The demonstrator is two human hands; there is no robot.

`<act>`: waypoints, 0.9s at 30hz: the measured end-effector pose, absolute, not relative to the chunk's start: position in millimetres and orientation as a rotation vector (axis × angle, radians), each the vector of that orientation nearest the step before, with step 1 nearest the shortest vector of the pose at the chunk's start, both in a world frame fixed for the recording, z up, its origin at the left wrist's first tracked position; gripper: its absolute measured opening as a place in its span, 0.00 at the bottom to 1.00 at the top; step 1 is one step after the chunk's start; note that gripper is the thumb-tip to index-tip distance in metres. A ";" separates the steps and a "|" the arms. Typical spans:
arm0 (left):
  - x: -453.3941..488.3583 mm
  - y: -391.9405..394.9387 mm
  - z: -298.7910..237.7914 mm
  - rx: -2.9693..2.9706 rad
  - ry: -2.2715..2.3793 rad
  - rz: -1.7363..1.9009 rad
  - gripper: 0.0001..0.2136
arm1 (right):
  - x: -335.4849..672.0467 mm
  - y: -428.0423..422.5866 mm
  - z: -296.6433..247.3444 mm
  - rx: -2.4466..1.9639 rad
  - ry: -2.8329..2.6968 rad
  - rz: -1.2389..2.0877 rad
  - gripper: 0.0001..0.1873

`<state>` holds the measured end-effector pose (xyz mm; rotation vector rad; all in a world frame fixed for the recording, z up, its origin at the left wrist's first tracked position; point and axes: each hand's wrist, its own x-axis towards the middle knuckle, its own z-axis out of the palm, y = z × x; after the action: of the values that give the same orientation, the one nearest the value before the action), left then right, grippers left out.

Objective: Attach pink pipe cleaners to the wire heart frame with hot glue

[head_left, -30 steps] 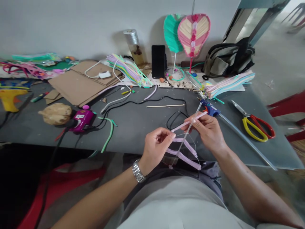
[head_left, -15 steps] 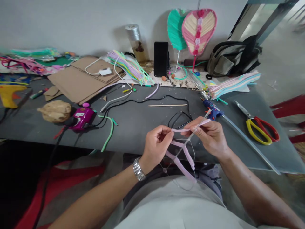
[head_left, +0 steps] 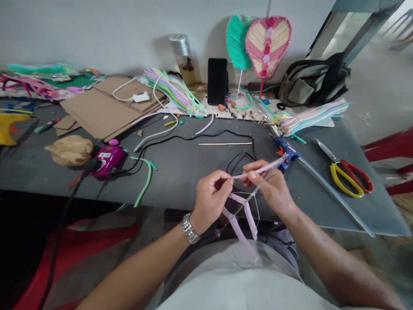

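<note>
My left hand (head_left: 211, 199) is pinched shut on a lilac pipe cleaner (head_left: 240, 219) that is wound onto a thin wire frame (head_left: 254, 202) in front of my lap. My right hand (head_left: 269, 185) is closed on the same piece, its fingers gripping a clear stick (head_left: 275, 165) and the upper end of the lilac pipe cleaner. Both hands hover just over the near edge of the grey table (head_left: 183, 172). A blue glue gun (head_left: 285, 150) lies just beyond my right hand.
Yellow-and-red scissors (head_left: 350, 176) lie at the right. A purple glue gun (head_left: 108, 157), cardboard sheets (head_left: 106, 107), bundles of pastel pipe cleaners (head_left: 176, 90), a phone (head_left: 217, 81), a bottle (head_left: 182, 56), finished leaf shapes (head_left: 267, 41) and a bag (head_left: 309, 82) stand further back. Black cables (head_left: 200, 137) cross the middle.
The hanging lilac strands have swung down and toward my lap as the frame turned. My right hand has drawn slightly left and closer to my left hand.
</note>
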<state>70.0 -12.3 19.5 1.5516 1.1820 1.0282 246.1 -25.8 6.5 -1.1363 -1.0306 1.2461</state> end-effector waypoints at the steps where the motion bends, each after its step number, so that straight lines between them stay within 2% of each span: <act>1: 70.5 -12.0 19.7 1.551 1.185 1.027 0.09 | 244.5 -27.5 5.5 -1.152 -1.108 1.231 0.17; 8: 70.9 -15.9 19.2 1.636 1.179 0.985 0.08 | 240.5 -29.5 13.6 -1.249 -1.469 0.980 0.06; 12: 70.3 -19.6 19.4 1.722 1.161 0.953 0.08 | 241.4 -27.6 13.7 -1.292 -1.475 1.098 0.04; 27: 65.0 -9.9 24.3 1.695 1.102 0.791 0.07 | 235.0 -27.4 5.6 -1.217 -0.941 1.493 0.09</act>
<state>65.0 -9.9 24.3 1.6948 1.1021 0.7915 235.0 -27.4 5.6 -1.2173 -0.9411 1.4927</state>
